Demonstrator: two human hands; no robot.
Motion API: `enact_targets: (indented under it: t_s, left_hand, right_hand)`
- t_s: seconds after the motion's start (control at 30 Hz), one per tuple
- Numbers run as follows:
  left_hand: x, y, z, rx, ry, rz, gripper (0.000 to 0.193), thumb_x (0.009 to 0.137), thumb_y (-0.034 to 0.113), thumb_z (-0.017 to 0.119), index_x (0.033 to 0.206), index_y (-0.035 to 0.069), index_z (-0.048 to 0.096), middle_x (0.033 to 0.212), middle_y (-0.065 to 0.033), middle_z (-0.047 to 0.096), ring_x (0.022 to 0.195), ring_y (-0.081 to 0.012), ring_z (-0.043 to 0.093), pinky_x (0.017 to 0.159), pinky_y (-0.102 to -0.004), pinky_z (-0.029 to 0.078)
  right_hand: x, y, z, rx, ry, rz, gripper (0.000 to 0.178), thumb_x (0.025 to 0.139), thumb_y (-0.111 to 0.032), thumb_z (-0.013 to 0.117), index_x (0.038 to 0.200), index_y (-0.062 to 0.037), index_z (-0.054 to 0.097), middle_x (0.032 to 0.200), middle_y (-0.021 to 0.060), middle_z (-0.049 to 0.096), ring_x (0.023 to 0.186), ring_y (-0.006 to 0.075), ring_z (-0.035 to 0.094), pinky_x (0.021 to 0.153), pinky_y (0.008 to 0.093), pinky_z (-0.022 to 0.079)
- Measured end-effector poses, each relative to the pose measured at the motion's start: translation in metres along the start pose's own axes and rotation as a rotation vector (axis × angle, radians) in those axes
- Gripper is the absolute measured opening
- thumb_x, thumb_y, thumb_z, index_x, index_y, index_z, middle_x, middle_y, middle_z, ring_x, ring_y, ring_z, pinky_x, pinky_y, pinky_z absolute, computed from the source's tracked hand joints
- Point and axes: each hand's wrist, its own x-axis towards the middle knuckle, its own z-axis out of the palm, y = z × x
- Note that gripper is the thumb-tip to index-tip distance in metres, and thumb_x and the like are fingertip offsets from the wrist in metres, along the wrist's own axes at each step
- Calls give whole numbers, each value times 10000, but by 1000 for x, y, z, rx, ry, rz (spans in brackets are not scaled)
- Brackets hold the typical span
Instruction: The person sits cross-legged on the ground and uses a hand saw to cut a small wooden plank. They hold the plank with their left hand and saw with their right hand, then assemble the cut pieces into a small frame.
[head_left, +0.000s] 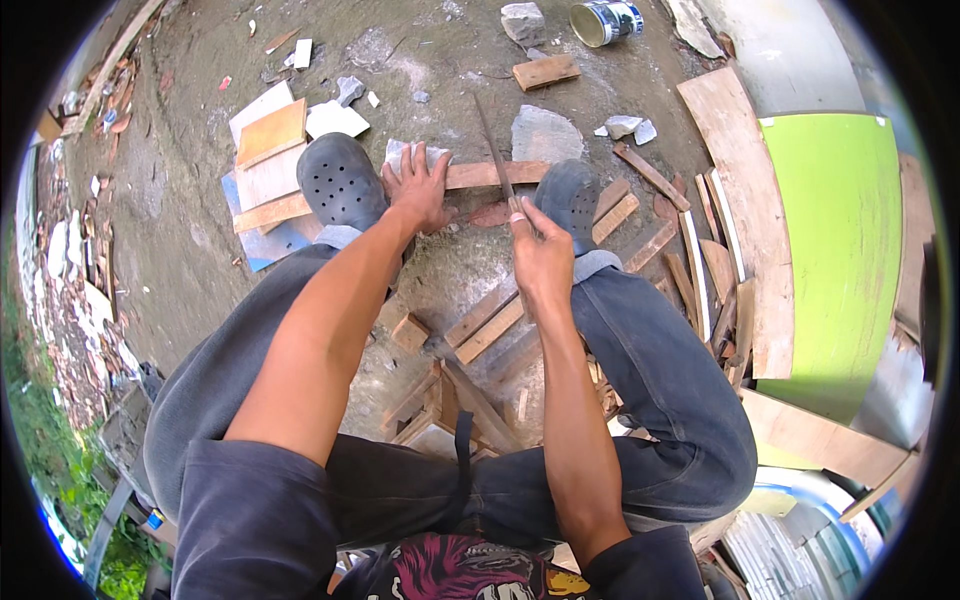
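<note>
My left hand (417, 188) grips the left end of a reddish-brown wood strip (500, 174), fingers spread and thumb at its near side. A grey stone (405, 152) lies just under and beyond the fingertips. In my right hand (543, 250) is a long, narrow, dark-bladed knife (488, 135), its handle mostly hidden by the closed fingers. Pointing away from me, the blade crosses the strip near its middle; whether it touches the wood I cannot tell. The strip lies between my two dark clogs (342, 180), its right end beside the right clog (567, 205).
Cut wood blocks (490, 325) lie between my legs. Boards (272, 135) are piled left of the left clog. To the right are scrap strips, a long plywood board (755, 220) and a green panel (835, 250). Farther off sit a flat stone (546, 135) and a tin can (605, 22).
</note>
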Motion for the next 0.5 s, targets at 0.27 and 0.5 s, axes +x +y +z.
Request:
enact_targets:
  t_s: [0.27,0.5]
  left_hand:
    - [-1,-22,1,-82,-103,-15,995,767,530,778,1556,212,261,1643,-224,117,1535,-448,-23,1156,-716,35]
    - [14,-1,4,-86,-34,66,979,732,525,810,1515,229,302,1602,-219,179,1522,-465,24,1124,-747,81]
  right_hand:
    - [-101,16,-31,-98,-53,-163,407,1038,-241,542,1340,24,609,1269,232,670,1180,287,658,1007,347,459]
    - [0,4,11,-52,6,-129,390,1039,-199,532,1351,29,587,1222,235,692,1103,165,647,960,295,468]
